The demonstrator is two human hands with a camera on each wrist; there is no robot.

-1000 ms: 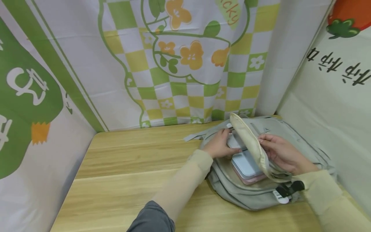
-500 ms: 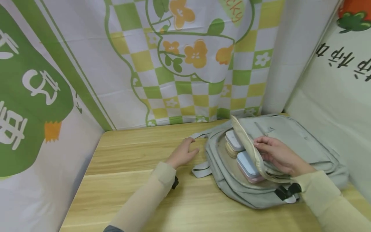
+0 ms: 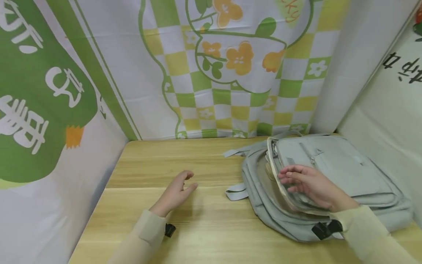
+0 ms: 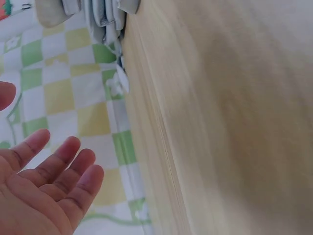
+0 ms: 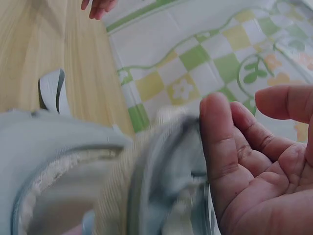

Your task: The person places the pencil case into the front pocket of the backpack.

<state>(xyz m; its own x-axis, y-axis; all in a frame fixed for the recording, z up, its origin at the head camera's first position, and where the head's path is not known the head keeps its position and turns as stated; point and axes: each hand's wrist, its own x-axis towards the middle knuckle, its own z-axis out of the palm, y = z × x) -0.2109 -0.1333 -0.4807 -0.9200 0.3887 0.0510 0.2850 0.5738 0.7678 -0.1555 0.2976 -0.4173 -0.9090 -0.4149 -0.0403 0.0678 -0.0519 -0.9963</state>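
Note:
A grey-green backpack [image 3: 263, 209] lies flat on the wooden table at the right, its front flap [image 3: 343, 161] lowered over most of the opening. My right hand [image 3: 310, 183] is at the flap's pale edge, fingers loosely bent and thumb apart, gripping nothing. In the right wrist view the flap's beige rim [image 5: 117, 181] stands beside its fingertips, blurred. Through the gap, a beige stack [image 3: 271, 171] shows in part; a pale blue item [image 5: 88, 223] peeks out in the right wrist view. My left hand [image 3: 174, 192] hovers over the table, relaxed and holding nothing.
Grey straps [image 3: 237, 192] stick out from the backpack's left side onto the wooden table [image 3: 204, 227]. A checked, flower-printed cloth [image 3: 230, 102] hangs along the back. Printed cloth walls stand at the left [image 3: 39, 110] and right [image 3: 389, 121].
My left hand has drawn out of the backpack and moved left over the table. The flap, held up before by my right hand, has dropped over the boxes, and the right fingers have loosened.

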